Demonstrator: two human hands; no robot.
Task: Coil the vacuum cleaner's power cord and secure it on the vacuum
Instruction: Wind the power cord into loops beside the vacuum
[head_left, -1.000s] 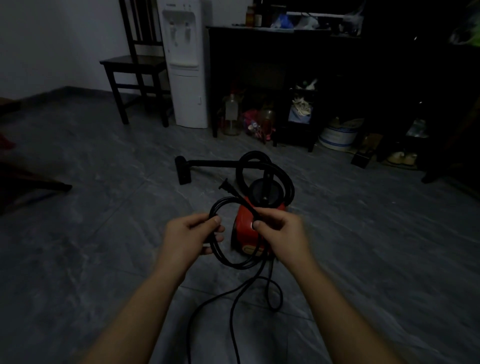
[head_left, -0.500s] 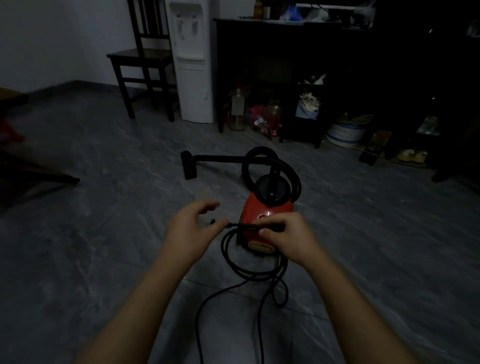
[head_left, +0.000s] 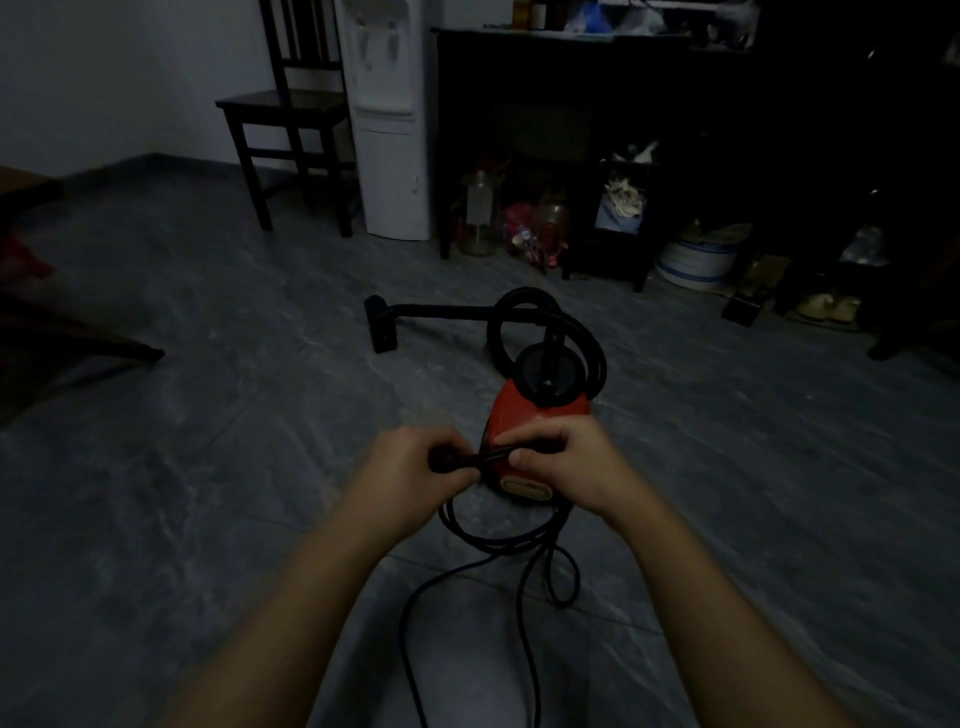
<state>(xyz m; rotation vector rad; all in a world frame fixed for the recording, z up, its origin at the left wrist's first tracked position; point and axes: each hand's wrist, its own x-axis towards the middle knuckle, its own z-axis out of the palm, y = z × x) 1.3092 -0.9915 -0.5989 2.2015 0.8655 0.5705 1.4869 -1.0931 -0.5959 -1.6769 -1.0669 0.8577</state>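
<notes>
Coiling is partly done: the left hand (head_left: 410, 475) and right hand (head_left: 569, 467) each grip, fingers (head_left: 521, 458) curled, a few gathered loops of the power cord (head_left: 491, 456) just in front of the red vacuum (head_left: 524, 423), which stands mid-floor (head_left: 208, 467). Loose cord trails toward the floor's near edge; securing it is not yet done.

Both hands close together above near end of vacuum (head_left: 540, 421): left hand (head_left: 410, 467), right hand (head_left: 566, 467) gripping cord (head_left: 488, 456), barely any gap between them. Cord loops hang under hands, slack trails along floor (head_left: 208, 467) toward me, in way of low approach. Hose (head_left: 597, 358) arches over vacuum's far end, blocks that side. Wand (head_left: 441, 310) lies across floor, far-left of vacuum. I read wide open floor left and right. Chair (head_left: 291, 119), water dispenser (head_left: 389, 130), dark cabinet (head_left: 571, 78) line floor's far edge, well apart.
</notes>
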